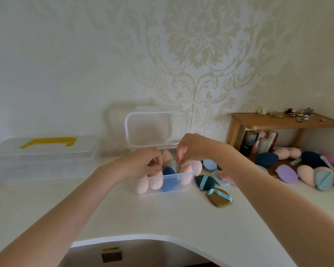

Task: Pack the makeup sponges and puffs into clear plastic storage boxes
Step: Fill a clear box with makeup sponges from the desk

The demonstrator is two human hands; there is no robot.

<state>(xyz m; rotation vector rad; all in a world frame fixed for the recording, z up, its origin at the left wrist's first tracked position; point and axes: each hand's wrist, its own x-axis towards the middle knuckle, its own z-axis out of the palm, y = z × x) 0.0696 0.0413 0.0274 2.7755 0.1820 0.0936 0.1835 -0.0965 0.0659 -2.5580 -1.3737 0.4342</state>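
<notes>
Your right hand (189, 149) pinches the green puff (173, 165) standing on edge in the clear box (181, 179). Your left hand (143, 163), at nine o'clock of it, curls on the pink sponges (152, 182); push the puff straight down.

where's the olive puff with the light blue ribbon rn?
In the head view, the olive puff lies flat on the white desk, right of the open clear box and just in front of the dark green puff, untouched by either hand.

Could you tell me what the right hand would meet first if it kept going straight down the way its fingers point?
Most likely the green puff standing in the box; the right hand has its fingertips at or just above it, though depth is unclear.
</notes>
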